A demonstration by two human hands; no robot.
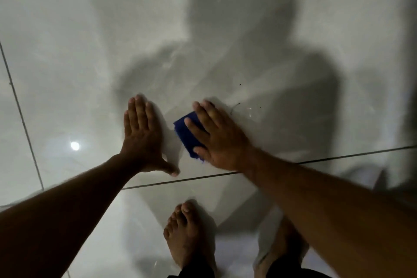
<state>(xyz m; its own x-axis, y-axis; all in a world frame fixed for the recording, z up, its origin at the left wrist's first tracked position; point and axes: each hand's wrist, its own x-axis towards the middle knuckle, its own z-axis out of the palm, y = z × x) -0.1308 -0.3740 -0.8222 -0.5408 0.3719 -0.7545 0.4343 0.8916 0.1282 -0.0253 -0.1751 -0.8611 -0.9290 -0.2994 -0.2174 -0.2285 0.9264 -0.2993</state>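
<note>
The pad (183, 130) is a deep, even royal blue, plain all over and a shade darker along its ragged lower edge. The tiles (67, 52) are glossy pale grey-white with faint cloudy, marble-like streaks. They are crossed by thin dark grey grout lines (180, 179) and marked by one small bright white spot of reflected light (75, 145), a broad soft charcoal shadow (248, 40) across the middle and a few tiny black specks (235, 106). The garment (196, 273) at the bottom edge is plain black.
</note>
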